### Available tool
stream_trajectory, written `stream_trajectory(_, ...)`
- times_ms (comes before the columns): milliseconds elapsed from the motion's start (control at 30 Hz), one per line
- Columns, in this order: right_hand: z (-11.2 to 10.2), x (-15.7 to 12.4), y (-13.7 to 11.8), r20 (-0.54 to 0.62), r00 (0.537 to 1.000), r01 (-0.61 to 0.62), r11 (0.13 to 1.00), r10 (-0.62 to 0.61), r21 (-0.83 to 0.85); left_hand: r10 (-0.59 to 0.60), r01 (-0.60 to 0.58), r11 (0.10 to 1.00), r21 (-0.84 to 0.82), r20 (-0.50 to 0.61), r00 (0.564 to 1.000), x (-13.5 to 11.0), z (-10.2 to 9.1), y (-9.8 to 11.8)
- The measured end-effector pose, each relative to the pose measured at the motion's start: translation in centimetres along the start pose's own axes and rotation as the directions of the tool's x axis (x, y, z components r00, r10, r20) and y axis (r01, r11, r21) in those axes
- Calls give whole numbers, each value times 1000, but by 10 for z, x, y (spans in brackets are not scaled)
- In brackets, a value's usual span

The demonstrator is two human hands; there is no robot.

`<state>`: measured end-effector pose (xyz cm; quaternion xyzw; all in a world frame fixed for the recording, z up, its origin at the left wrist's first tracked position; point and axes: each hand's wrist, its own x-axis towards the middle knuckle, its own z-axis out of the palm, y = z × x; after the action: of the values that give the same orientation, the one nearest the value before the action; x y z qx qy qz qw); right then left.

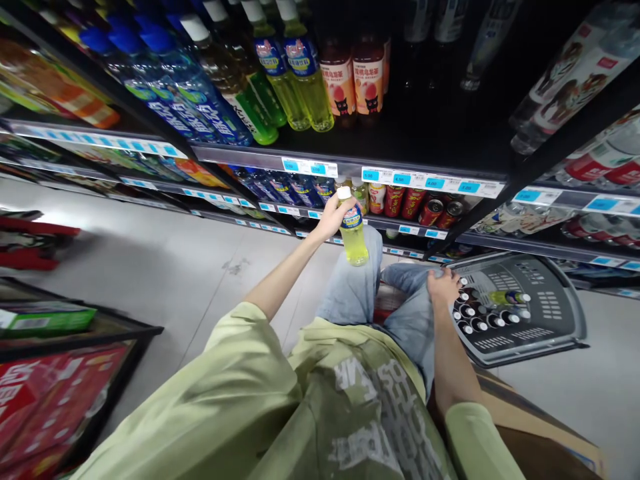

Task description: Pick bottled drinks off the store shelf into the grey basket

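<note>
My left hand (334,217) is closed round the upper part of a drink bottle (356,243). The bottle has a white cap, a blue label and clear yellow liquid, and it is held nearly upright above my knee, in front of the lower shelf. My right hand (444,287) grips the near left rim of a grey shopping basket (545,333), its fingers curled over the edge. Inside the basket, several white-capped dark bottles (467,310) stand together. Beside them a similar yellow drink bottle (507,297) lies on its side.
Two yellow bottles (310,87) stand on the upper shelf (260,160), between green-labelled bottles and pink-labelled tea bottles (368,83). Red cans (431,212) sit on the shelf below. A cardboard box (530,427) is under the basket's near side. Red cartons (60,400) stand at left.
</note>
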<state>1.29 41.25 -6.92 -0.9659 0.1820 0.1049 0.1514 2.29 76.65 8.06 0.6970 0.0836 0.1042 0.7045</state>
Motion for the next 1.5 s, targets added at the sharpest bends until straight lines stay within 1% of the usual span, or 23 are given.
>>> stream_trajectory(133, 1, 1, 0, 3, 1000, 2, 1000, -2, 6, 24, -25, 1000, -12, -71, 997, 1, -1, -2)
stream_trajectory(200, 2, 3, 0, 7, 1000, 0, 1000, 0, 3, 6, -10, 999, -46, -87, 996, 2, 0, -6)
stream_trajectory(233, 3, 3, 1, 5, 1000, 0, 1000, 0, 3, -22, 16, 997, -70, -83, 996, 2, 1, -10)
stream_trajectory(300, 4, 4, 1, -7, 1000, -5, 1000, 5, 8, -123, 117, 985, -127, -43, 991, -2, 7, -22)
stream_trajectory(367, 5, 4, 1, -26, 1000, -12, 1000, 12, 17, -257, 253, 951, -180, -1, 966, -13, 16, -39)
stream_trajectory(433, 5, 4, 1, -38, 999, -12, 1000, 13, 21, -343, 335, 915, -223, 3, 939, -26, 27, -56)
stream_trajectory(467, 5, 4, 1, -40, 999, -9, 1000, 10, 21, -357, 344, 907, -242, -10, 934, -33, 32, -64)
stream_trajectory(533, 6, 5, 1, -46, 999, -4, 1000, 5, 15, -345, 325, 906, -270, -29, 938, -43, 40, -76)
stream_trajectory(600, 6, 6, 1, -55, 998, -6, 1000, 6, 4, -331, 314, 906, -283, -14, 943, -47, 45, -82)
stream_trajectory(700, 7, 8, 2, -59, 998, -4, 1000, 4, -6, -356, 344, 885, -314, 22, 934, -44, 46, -83)
stream_trajectory(800, 8, 9, 3, -49, 999, 0, 1000, -1, -4, -378, 372, 853, -365, 58, 924, -40, 43, -81)
stream_trajectory(1000, 6, 7, 3, -51, 999, -3, 1000, 3, 12, -363, 391, 839, -378, 146, 920, -41, 34, -76)
stream_trajectory(1133, 4, 6, 2, -47, 999, -6, 1000, 7, 20, -380, 405, 812, -420, 146, 913, -42, 28, -75)
stream_trajectory(1233, 4, 5, 2, -49, 999, -1, 1000, 2, 18, -385, 402, 810, -428, 131, 914, -43, 26, -76)
stream_trajectory(1367, 4, 5, 2, -47, 999, -1, 1000, 1, 5, -366, 388, 819, -424, 134, 921, -44, 26, -76)
stream_trajectory(1500, 4, 5, 3, -46, 999, 0, 1000, 0, 2, -376, 398, 804, -441, 142, 916, -44, 28, -72)
